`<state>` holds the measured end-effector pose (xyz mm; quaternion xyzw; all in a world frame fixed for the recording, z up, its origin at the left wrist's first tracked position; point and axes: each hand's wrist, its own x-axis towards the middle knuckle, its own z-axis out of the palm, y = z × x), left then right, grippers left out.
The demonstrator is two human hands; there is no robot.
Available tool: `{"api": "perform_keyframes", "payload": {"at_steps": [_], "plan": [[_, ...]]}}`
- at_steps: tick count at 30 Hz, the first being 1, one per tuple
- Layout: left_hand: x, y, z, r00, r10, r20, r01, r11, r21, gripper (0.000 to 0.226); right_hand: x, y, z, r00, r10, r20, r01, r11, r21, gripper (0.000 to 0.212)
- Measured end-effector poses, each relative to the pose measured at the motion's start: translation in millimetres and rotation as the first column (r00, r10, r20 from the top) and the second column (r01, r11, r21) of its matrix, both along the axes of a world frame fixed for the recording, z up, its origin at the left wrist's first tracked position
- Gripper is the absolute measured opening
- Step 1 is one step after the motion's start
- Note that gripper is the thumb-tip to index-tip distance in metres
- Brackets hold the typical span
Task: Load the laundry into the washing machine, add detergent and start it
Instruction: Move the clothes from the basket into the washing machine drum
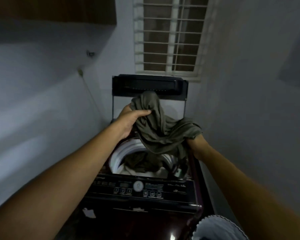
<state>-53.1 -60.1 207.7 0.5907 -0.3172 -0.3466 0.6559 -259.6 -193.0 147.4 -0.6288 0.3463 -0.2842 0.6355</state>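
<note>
A dark maroon top-loading washing machine (142, 220) stands in front of me with its lid (145, 87) raised against the back wall. Both my hands hold an olive-grey garment (161, 125) above the open white drum (118, 158). My left hand (132, 120) grips a bunch of the cloth at its upper left, thumb on top. The cloth covers most of my right hand (195, 144), which holds the lower right end. More dark and white laundry (142, 165) lies inside the drum. The control panel (139, 187) with a round dial faces me.
A white laundry basket (220, 229) with a scalloped rim sits at the lower right, next to the machine. A barred window (170, 35) is above the lid. Pale walls close in on the left and right.
</note>
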Motion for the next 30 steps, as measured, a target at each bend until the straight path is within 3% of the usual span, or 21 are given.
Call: {"api": "perform_keyframes", "payload": {"at_steps": [4,7,10,12,16,20,22,24,27,29,30], "plan": [[64,7,-48,0.998,-0.004,0.07,-0.008,0.986,0.169,0.052,49,-8,-17,0.991,-0.135,-0.024,0.136,0.988,0.069,0.017],[100,1,-88,0.996,-0.021,0.081,-0.005,0.95,0.313,0.029,83,-13,-36,0.974,-0.205,-0.095,0.213,0.973,0.086,0.025],[131,-7,-129,0.988,-0.121,0.095,0.067,0.896,0.438,0.022,107,-16,-58,0.958,-0.24,-0.157,0.272,0.934,0.232,0.019],[147,-12,-157,0.97,-0.225,0.093,0.145,0.841,0.521,0.029,114,-17,-78,0.951,-0.217,-0.222,0.271,0.928,0.256,0.016],[162,-23,-202,0.893,-0.439,0.098,0.266,0.69,0.674,0.029,114,-17,-116,0.908,-0.212,-0.36,0.318,0.91,0.266,0.021],[170,-37,-239,0.738,-0.578,0.349,0.132,0.63,0.765,0.02,117,-15,-140,0.869,-0.194,-0.454,0.323,0.92,0.225,0.021],[166,-46,-258,0.717,-0.612,0.332,0.163,0.611,0.774,0.004,123,-20,-162,0.831,-0.139,-0.539,0.22,0.971,0.089,0.021],[161,-56,-280,0.66,-0.674,0.333,0.2,0.584,0.787,0.027,135,-20,-183,0.759,-0.019,-0.65,-0.029,0.998,-0.063,0.017],[152,-62,-312,0.587,-0.781,0.214,0.269,0.437,0.858,0.072,160,-13,-209,0.712,0.211,-0.67,-0.371,0.923,-0.104,0.048],[144,-58,-328,0.465,-0.879,0.109,0.307,0.276,0.911,0.078,176,-11,-230,0.564,0.299,-0.769,-0.528,0.847,-0.058,0.066],[139,-55,-334,0.388,-0.919,0.068,0.295,0.194,0.936,0.077,181,-10,-239,0.426,0.338,-0.839,-0.583,0.812,0.031,0.064]]}}
